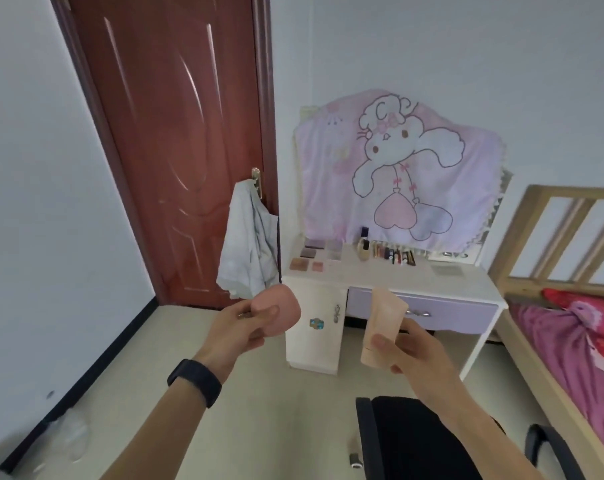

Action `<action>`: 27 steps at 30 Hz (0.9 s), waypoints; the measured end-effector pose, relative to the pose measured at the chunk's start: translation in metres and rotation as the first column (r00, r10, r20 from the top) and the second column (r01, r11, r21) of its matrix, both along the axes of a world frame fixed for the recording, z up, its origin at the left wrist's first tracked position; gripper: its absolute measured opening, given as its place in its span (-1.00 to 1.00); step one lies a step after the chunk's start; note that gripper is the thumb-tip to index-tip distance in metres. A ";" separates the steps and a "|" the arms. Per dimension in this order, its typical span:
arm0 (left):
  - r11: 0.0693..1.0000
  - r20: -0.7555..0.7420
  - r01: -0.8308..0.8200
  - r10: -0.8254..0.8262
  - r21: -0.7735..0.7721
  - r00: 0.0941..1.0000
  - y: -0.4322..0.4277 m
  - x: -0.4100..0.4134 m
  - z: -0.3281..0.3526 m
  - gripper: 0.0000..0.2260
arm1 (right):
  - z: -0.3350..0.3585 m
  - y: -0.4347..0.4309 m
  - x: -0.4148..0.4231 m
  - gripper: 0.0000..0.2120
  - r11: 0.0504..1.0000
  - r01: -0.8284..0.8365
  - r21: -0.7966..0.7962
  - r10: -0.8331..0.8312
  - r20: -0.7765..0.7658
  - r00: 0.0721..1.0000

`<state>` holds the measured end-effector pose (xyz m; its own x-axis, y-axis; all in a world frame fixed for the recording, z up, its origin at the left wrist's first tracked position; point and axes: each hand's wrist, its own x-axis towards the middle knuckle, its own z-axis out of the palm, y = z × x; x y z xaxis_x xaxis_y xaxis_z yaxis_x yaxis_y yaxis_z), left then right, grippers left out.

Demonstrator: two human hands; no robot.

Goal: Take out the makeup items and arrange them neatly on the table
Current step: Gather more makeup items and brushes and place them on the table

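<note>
My left hand point(239, 325) holds a rounded pink makeup case point(282, 310) between thumb and fingers, raised in the air. My right hand point(409, 351) grips a pale peach tube point(382, 325), held upright. Both are some way in front of the white dressing table point(380, 278), not over it. On the tabletop lie eyeshadow palettes point(316, 252) at the left, a small beige bottle point(364, 251) in the middle, and a row of lipsticks and pencils point(394, 254) to its right.
A black office chair point(414, 441) stands right below my hands. A wooden bed with a pink cover point(567, 327) lies to the right. A red door point(175, 150) with a garment hung on its handle is on the left. A pink cartoon cloth point(397, 174) covers the mirror.
</note>
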<state>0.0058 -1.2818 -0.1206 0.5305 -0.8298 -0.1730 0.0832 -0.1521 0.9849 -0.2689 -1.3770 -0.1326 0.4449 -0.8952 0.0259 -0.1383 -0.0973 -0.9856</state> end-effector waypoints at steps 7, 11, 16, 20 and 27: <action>0.990 0.027 0.115 -0.118 0.082 0.993 -0.130 0.103 -0.017 -0.70 | -0.029 -0.096 0.077 -0.84 0.984 0.168 0.058 -0.165 -0.052 0.985; 0.979 0.016 0.132 -0.136 0.155 0.991 -0.204 0.140 -0.031 -0.66 | -0.047 -0.145 0.108 -0.84 0.973 0.219 0.078 -0.211 -0.100 0.972; 0.937 -0.012 0.221 -0.226 0.269 0.974 -0.296 0.166 -0.074 -0.69 | -0.080 -0.209 0.135 -0.80 0.958 0.256 0.127 -0.242 -0.116 0.963; 0.891 -0.031 0.278 -0.286 0.359 0.958 -0.377 0.172 -0.112 -0.69 | -0.112 -0.273 0.151 -0.81 0.939 0.294 0.177 -0.275 -0.124 0.953; 0.790 -0.006 0.303 -0.355 0.533 0.935 -0.521 0.174 -0.163 -0.68 | -0.146 -0.406 0.171 -0.85 0.918 0.305 0.253 -0.281 -0.127 0.951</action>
<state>0.1802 -1.8023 -0.2837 0.2762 -0.7576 -0.5914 -0.1501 -0.6418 0.7520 -0.0975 -1.7826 -0.2788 0.1509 -0.9543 -0.2579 -0.2066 0.2247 -0.9523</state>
